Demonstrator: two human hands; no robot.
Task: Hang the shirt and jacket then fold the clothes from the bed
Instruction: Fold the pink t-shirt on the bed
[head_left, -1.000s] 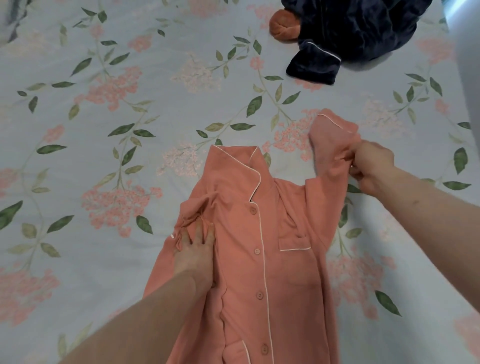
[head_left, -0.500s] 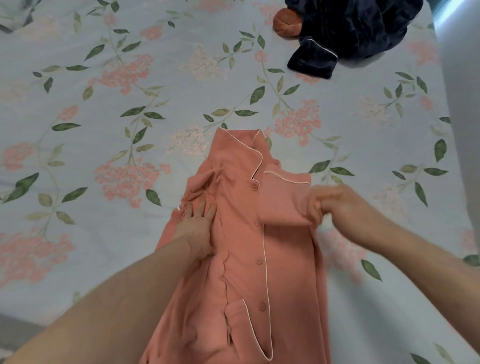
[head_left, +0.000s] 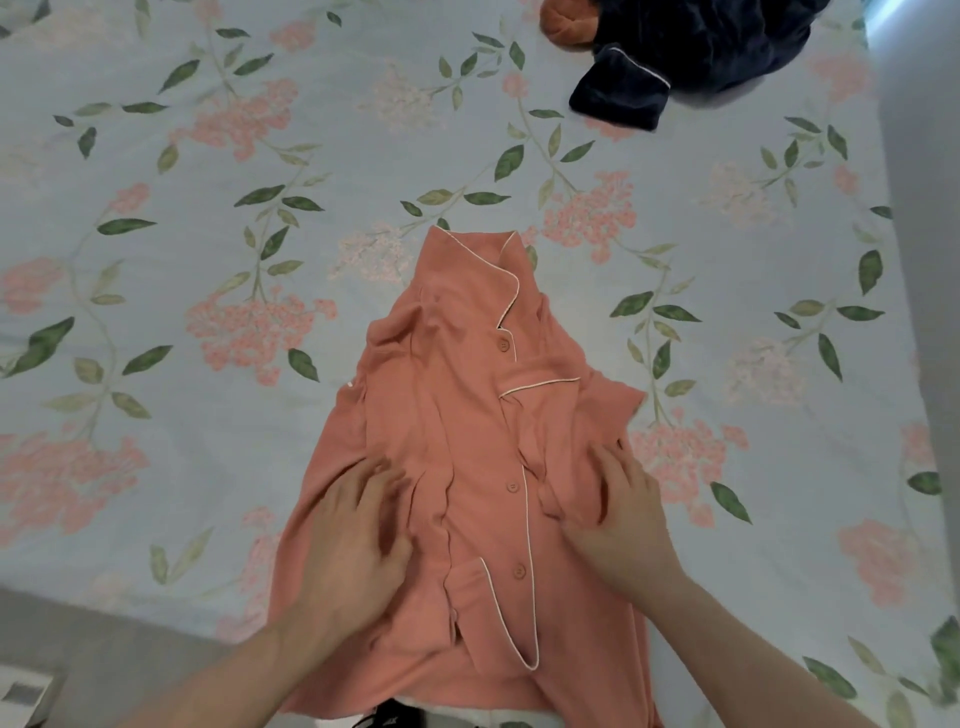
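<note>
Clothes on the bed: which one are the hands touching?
The salmon-pink pajama top with white piping; both hands press flat on it. The dark navy garment lies untouched at the far edge.

Two bare forearms were seen, each entering from the bottom edge of the view and ending in a hand. No sleeve was worn on either forearm as far as the frame reached; both were uncovered from wrist to frame edge. The left hand was seen from the back, its fingers somewhat blurred. The right hand was likewise seen from the back, with its fingers sharper in outline. Whether anything was worn on the fingers or wrists could not be told with certainty; nothing of the kind was made out.
</note>
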